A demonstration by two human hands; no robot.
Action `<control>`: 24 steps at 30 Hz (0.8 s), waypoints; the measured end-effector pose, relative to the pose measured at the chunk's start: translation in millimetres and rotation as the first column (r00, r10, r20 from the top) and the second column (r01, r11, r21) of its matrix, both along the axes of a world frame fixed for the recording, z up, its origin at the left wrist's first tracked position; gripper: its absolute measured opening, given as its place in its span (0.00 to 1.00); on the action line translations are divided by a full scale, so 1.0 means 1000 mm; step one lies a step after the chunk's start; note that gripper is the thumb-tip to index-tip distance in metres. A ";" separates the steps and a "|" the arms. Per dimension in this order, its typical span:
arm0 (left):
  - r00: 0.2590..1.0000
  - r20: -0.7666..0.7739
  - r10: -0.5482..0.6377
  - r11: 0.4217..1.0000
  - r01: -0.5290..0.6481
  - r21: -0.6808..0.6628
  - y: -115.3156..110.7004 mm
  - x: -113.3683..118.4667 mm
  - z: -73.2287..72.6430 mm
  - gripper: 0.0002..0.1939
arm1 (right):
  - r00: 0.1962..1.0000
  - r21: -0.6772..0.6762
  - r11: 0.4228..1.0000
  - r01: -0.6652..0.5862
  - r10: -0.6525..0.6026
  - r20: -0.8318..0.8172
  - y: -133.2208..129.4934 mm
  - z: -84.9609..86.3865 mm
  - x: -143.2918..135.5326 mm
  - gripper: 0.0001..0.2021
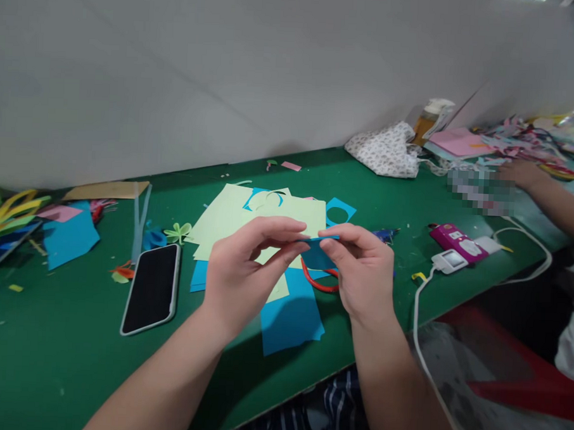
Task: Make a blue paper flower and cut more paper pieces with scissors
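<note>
Between both hands, above the table, I hold a small piece of blue paper [320, 239], seen almost edge-on. My left hand [251, 258] pinches its left end between thumb and fingers. At the other end, the thumb and fingertips of my right hand [363, 263] are closed on it. Below them lie light green paper sheets [234, 219] with thin cut rings on top, and blue paper [292, 316] sticks out toward me. Red scissor handles [317, 283] show partly behind my right hand. A blue scrap with a round hole [339, 212] lies just beyond.
To the left are a phone [151, 288], a green paper flower [178, 233] and coloured strips [13, 216]. A patterned cloth bag [385, 149], a bottle [431, 123] and a magenta device with a cable [457, 243] stand right. Another person's arm [554, 195] reaches in there.
</note>
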State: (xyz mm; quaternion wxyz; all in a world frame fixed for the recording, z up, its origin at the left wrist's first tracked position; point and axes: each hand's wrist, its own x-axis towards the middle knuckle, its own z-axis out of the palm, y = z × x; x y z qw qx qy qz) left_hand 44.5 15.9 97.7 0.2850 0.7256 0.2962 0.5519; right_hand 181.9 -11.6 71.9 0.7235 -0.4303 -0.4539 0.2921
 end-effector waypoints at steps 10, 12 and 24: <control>1.000 0.008 -0.009 0.993 0.010 -0.119 -0.001 0.001 0.001 0.13 | 0.999 0.013 0.999 -0.039 0.039 -0.012 -0.001 0.002 -0.001 0.07; 1.000 -0.001 -0.002 0.994 0.002 -0.105 -0.001 0.001 0.001 0.13 | 0.999 -0.001 0.999 -0.033 0.033 0.004 -0.001 0.002 0.000 0.06; 1.000 -0.022 0.015 0.998 -0.016 -0.055 -0.001 0.002 0.000 0.13 | 0.997 -0.079 0.996 -0.029 0.024 -0.067 -0.001 0.003 -0.002 0.01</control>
